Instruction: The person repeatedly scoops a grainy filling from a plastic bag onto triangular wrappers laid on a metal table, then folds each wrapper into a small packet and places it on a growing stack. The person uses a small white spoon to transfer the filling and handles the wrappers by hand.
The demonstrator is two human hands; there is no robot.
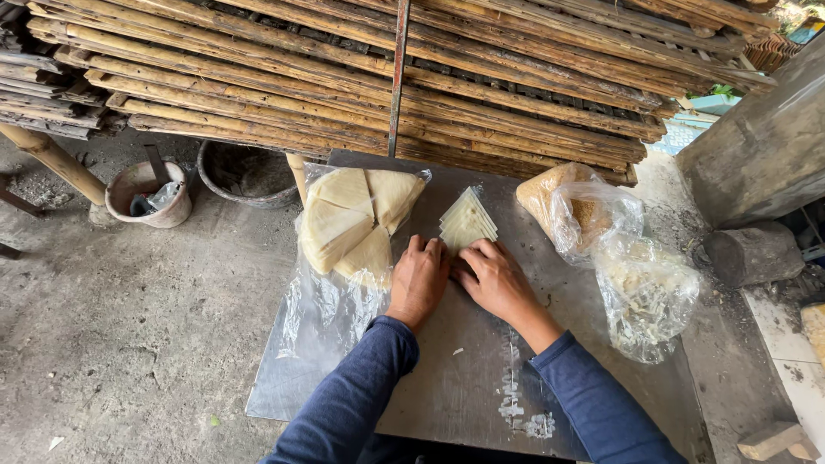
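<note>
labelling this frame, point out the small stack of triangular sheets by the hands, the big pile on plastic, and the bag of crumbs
small stack of triangular sheets (467,222), head view, middle of the top sheet
big pile of triangular sheets (352,225), head view, centre of the pile
bag of crumbs (574,206), head view, brown filling behind the clear plastic

Plastic bags on the metal surface (481,378)

Left: clear open bag (331,296) under pale triangular wrappers. Right: clear bag of tan crumbs (574,210), upright; beside it crumpled clear bag (646,296) holding whitish scraps.
</note>
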